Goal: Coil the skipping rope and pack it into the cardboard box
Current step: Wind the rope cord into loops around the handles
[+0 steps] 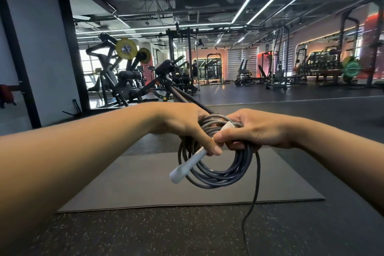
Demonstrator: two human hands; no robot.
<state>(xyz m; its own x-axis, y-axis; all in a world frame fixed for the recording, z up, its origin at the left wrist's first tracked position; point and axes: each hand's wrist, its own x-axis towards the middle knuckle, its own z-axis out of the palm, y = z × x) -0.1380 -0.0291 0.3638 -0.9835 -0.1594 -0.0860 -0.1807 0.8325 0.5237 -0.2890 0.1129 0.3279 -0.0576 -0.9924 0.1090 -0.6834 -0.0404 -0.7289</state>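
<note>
A dark grey skipping rope (218,174) hangs in several loops between my hands, above the floor. Its white handle (188,164) slants down to the left across the coil. My left hand (187,127) grips the top of the coil, with its thumb pressed on the handle. My right hand (255,131) holds the coil's right side together with a second white handle end (227,125). One loose strand (252,203) trails from the coil down to the floor at the bottom. No cardboard box is in view.
A dark grey exercise mat (124,189) lies on the speckled rubber floor below my hands. Weight machines (124,72) with yellow plates stand at the back left, racks (324,66) at the back right. A white wall (41,48) rises on the left.
</note>
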